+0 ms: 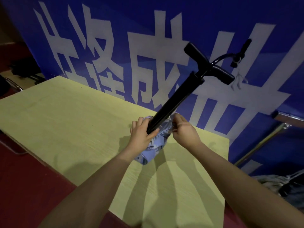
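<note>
A black hand pump [179, 94] with a T-shaped handle and a thin hose stands tilted on the pale wooden table [65, 122]. Its lower end sits inside a blue patterned cloth bag [153, 150] with a gathered opening. My left hand [141, 134] grips the bag's rim on the left side, thumb against the pump shaft. My right hand [184, 129] pinches the rim on the right. The pump's base is hidden inside the bag.
A large blue banner with white characters [148, 46] stands right behind the table. Red floor [24, 186] lies to the left. A metal frame [263, 142] leans at the right, with grey cloth and a dark bag [287, 186] below it.
</note>
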{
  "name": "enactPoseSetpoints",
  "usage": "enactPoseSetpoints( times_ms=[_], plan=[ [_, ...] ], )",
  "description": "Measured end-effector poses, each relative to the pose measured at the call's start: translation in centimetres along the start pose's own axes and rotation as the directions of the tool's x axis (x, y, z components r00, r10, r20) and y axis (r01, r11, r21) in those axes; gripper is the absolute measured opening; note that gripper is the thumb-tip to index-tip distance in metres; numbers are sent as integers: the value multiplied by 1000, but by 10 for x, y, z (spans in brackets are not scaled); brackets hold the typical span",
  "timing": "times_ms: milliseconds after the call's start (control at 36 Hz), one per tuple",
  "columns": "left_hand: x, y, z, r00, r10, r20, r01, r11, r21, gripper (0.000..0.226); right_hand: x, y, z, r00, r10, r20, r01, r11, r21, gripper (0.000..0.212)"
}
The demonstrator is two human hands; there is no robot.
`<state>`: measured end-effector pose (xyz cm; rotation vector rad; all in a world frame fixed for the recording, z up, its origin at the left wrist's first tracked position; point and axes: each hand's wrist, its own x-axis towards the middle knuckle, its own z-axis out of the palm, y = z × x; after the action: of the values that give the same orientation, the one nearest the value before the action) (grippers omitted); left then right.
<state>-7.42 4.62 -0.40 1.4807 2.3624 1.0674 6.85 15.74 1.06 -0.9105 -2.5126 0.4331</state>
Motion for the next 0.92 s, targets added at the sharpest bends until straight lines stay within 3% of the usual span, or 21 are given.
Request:
enactPoseSetpoints(
  times_ms=[111, 167, 222, 278, 333, 472, 556, 639, 667, 778, 917],
  plan=[
    [-3, 16, -5, 997, 2, 82, 13, 984, -179, 53, 2, 0, -2, 982, 180, -56, -166, 966, 197, 20],
    [-2, 25, -6, 994, -18, 104, 47, 958, -283, 22, 3, 0, -5, 979, 192, -67, -161, 935, 317, 19],
    [-3, 32, -8, 994, -21, 110, 55, 948, -314, 18, -1, -2, -15, 979, 190, -70, -142, 893, 428, 32],
    [-2, 32, -7, 994, -31, 106, 62, 952, -300, 18, -5, -2, -25, 983, 165, -81, -109, 877, 467, 52],
    [-3, 31, -6, 993, -63, 105, 87, 965, -248, 31, -7, -4, -31, 987, 119, -106, -57, 886, 461, 58],
    [-3, 28, 4, 989, -96, 115, 111, 984, -136, 37, -7, -21, -40, 991, 0, -137, 67, 874, 482, 28],
    [-1, 31, 10, 990, -99, 102, 108, 990, -92, 41, -5, -32, -40, 990, 73, -124, 18, 793, 609, 23],
    [-2, 32, 15, 992, -97, 83, 102, 994, -51, 48, -4, -34, -41, 975, 205, -85, -51, 580, 813, 18],
    [-3, 32, 15, 992, -90, 83, 93, 995, -36, 50, -5, -33, -42, 973, 220, -72, -64, 554, 830, 20],
    [-4, 29, 19, 990, -76, 121, 69, 996, 61, 52, 1, -30, -46, 981, 193, -24, -86, 542, 836, 47],
    [-2, 29, 16, 986, -61, 153, 49, 995, 81, 47, 8, -30, -48, 971, 236, -27, -114, 561, 820, 31]
  ],
)
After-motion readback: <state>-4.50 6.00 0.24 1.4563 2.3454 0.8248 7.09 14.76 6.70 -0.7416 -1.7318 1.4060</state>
